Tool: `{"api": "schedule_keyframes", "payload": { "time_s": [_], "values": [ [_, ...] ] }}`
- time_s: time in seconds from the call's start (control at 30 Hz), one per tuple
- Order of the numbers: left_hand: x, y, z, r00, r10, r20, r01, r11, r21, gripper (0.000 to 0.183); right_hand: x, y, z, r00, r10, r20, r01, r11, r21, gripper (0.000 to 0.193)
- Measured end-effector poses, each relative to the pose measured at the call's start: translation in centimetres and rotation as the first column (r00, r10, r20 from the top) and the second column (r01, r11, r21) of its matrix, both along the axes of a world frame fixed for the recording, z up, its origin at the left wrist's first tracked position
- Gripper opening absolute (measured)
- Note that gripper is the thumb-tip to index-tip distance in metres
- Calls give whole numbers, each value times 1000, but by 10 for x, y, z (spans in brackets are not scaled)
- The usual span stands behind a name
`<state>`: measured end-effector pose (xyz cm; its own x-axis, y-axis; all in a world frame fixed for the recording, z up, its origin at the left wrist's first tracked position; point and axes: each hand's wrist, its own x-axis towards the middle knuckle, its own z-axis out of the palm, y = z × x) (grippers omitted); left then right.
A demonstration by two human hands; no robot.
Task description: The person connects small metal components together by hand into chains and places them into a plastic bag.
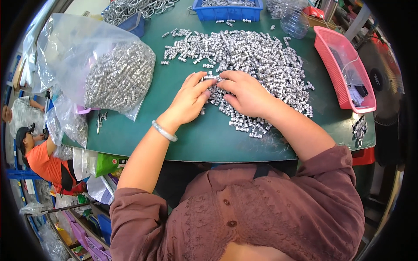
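A broad pile of small silver metal cylindrical parts (261,56) is spread over the green tabletop (143,139). At its near left edge, my left hand (191,98) rests with fingers reaching in among the parts, the fingers apart. Facing it from the other side, my right hand (246,93) has its fingers spread, their tips touching parts close to the left fingertips. Some parts lie between the two hands; the fingertips partly cover them. A pale bangle (164,131) circles my left wrist.
A clear plastic bag (117,78) full of similar parts stands at left. At the back are a blue tray (228,13) and a clear plastic bottle (294,25). A pink basket (327,69) sits at right. Beyond the table's left side, a person in orange (43,161) is visible.
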<state>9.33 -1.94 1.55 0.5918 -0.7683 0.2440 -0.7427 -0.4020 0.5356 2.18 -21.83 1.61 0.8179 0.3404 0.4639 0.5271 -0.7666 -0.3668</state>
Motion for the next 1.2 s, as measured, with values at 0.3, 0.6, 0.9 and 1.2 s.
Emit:
{"api": "schedule_keyframes", "payload": {
  "time_s": [0.3,0.6,0.9,1.2],
  "values": [
    [-45,36,12,981,85,-177,-119,974,-194,35,-9,9,10,998,61,-7,-62,996,-63,19],
    [-82,24,4,898,383,219,-387,922,-25,21,-23,23,15,997,56,53,-45,981,-187,21],
    [-89,34,-6,913,375,162,-349,922,-166,12,-14,45,2,971,45,236,7,976,-217,13],
    [-92,53,-11,900,87,-426,-323,789,-522,7,-9,48,-2,990,48,133,-20,978,-209,10]
  ]
}}
